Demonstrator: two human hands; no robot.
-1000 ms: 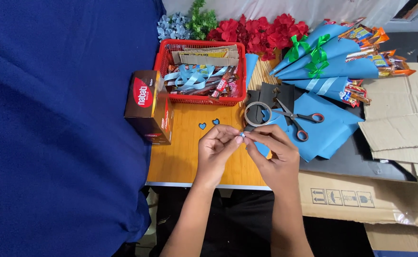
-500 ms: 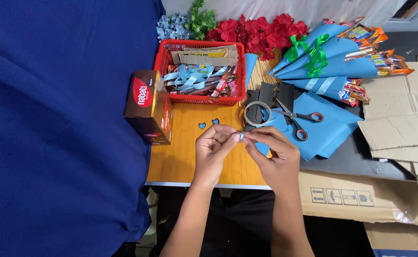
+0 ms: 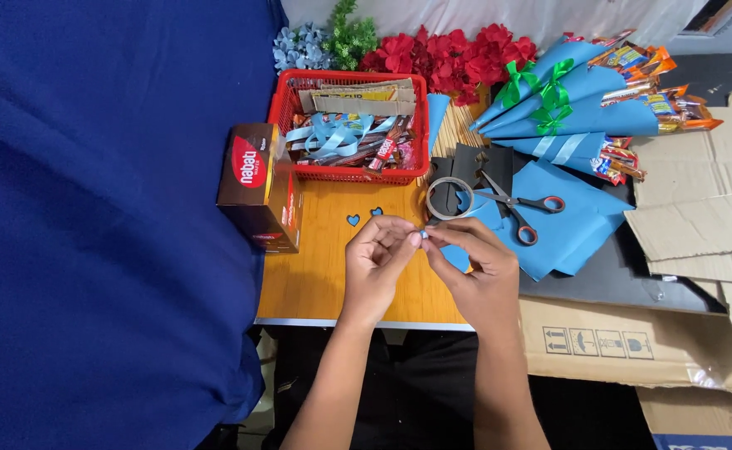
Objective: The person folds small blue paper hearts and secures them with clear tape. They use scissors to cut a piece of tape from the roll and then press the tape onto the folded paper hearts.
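Left hand (image 3: 376, 262) and right hand (image 3: 476, 271) meet over the wooden table (image 3: 316, 275); fingertips of both pinched shut on a tiny pale piece (image 3: 423, 237), too small to identify; likely light and easily dropped, best held by its edges; scissors (image 3: 516, 204) and tape roll (image 3: 449, 198) just beyond.

Over the orange wooden counter (image 3: 316, 283), the left hand (image 3: 377, 265) and right hand (image 3: 480, 271) meet fingertip to fingertip, pinching a tiny pale object (image 3: 423, 237) too small to identify. Just beyond lie a clear tape roll (image 3: 449, 198), red-handled scissors (image 3: 520, 208) on blue paper sheets (image 3: 579, 221), and a red plastic basket (image 3: 287, 104) holding light blue ribbons.
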